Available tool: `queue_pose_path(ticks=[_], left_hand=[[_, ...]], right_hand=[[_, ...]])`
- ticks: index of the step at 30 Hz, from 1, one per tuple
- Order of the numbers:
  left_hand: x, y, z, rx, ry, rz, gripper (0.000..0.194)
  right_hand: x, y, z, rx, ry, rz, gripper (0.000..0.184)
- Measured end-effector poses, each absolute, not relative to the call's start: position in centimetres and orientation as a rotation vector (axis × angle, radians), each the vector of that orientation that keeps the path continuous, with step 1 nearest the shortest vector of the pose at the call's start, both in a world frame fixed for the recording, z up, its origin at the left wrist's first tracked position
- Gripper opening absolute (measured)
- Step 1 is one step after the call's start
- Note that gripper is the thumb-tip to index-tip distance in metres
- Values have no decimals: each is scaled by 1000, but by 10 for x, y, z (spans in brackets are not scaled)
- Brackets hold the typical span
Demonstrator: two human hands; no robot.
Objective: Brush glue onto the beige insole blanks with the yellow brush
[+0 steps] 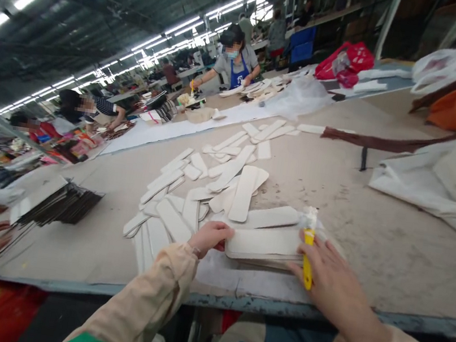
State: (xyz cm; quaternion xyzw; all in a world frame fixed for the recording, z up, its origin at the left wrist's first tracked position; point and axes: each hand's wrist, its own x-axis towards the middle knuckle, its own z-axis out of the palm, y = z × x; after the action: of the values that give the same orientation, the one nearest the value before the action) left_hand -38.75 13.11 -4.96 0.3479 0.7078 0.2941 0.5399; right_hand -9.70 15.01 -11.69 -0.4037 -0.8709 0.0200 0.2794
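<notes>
The white strip (266, 242) lies uppermost on a small pile, near the front edge of the table (390, 258). At its nine o'clock end, the left hand (212, 237) has thumb and fingers clamped on it. At three o'clock, the right hand (334, 278) has its fingers closed around a yellow brush (307, 263), bristles toward twelve. Loose pieces (244, 193) are spread at ten o'clock. At eleven, a co-worker's blue apron (237, 74) carries a white mark (too small for reading).
</notes>
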Motion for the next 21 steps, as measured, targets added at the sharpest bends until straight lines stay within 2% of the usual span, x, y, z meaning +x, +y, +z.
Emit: queue_pose_path(ticks=[21], left_hand=[[-385,125,-48,896,1693,753,41]], right_hand=[[-99,146,-106,-1128,-2360,109,26]])
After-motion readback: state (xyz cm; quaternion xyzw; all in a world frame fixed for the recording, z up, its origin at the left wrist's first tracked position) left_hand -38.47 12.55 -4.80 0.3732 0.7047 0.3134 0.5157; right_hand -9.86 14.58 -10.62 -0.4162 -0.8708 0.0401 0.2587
